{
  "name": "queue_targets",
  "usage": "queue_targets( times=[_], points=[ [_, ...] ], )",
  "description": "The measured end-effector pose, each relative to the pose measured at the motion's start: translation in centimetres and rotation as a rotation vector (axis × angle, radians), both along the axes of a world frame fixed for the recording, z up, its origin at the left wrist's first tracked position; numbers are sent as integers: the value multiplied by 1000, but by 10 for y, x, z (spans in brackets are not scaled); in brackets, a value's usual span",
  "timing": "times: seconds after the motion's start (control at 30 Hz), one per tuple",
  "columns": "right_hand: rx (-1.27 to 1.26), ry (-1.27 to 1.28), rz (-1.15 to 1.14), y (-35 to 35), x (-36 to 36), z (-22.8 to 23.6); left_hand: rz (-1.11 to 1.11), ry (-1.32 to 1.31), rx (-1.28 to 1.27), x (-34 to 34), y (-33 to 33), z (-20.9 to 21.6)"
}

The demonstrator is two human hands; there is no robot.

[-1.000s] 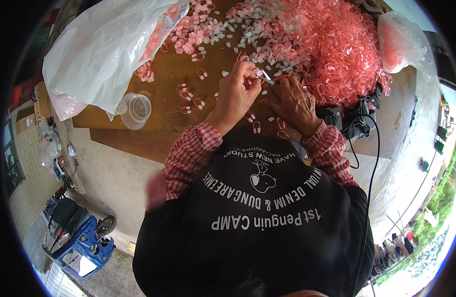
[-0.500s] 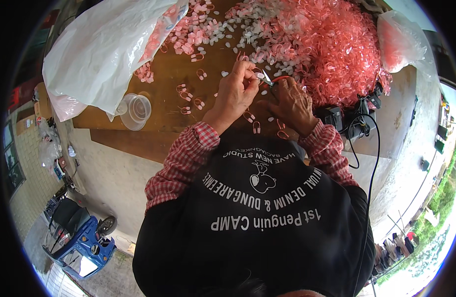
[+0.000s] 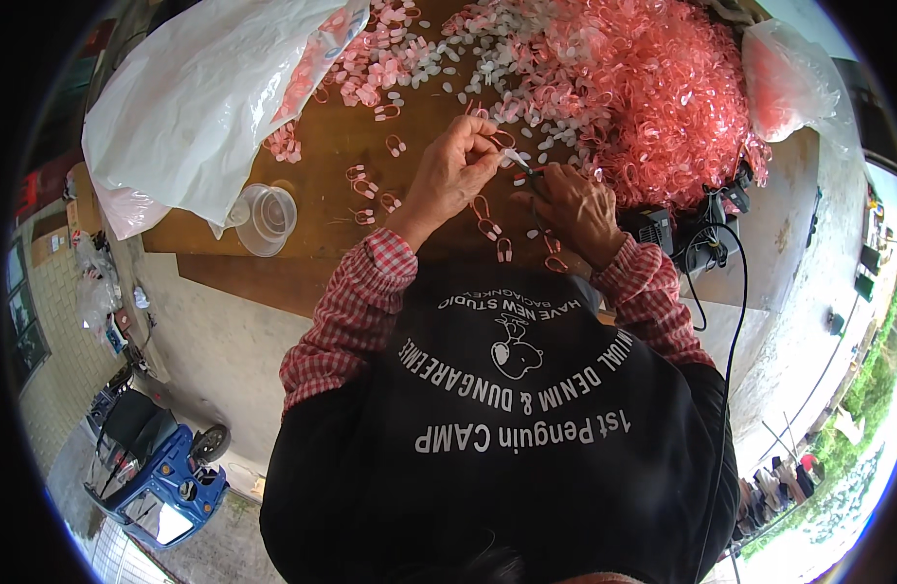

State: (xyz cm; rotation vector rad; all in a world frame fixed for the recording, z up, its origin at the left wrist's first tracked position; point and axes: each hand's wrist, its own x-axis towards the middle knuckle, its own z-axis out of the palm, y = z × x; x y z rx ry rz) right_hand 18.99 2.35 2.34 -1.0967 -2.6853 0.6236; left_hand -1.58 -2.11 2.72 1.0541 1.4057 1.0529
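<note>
Probably light and springy, the small pink plastic loop (image 3: 505, 139), best held by its edge, sits pinched in the left hand's (image 3: 453, 173) fingers above the brown wooden worktop (image 3: 322, 190), while the right hand (image 3: 580, 209) grips silver-bladed scissors (image 3: 524, 166).

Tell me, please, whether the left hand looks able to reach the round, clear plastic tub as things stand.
Probably yes: only small pink-and-white loops lie between the left hand and the tub, though that hand seems to pinch another loop.
</note>
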Motion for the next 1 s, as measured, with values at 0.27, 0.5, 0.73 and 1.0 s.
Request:
queue_targets(
  times=[0.27,0.5,0.73,1.0],
  points=[
    [-35,-57,-15,-1,-2,-1,-29,-116,-25,-10,0,-6],
    [-38,-19,15,1,0,-4,-201,24,-72,-16,5,1],
    [-1,77,-7,0,-1,3,-87,-115,-57,-8,-3,-12],
    [-15,23,-43,-1,4,-7,-25,184,202,0,-11,-10]
  ],
)
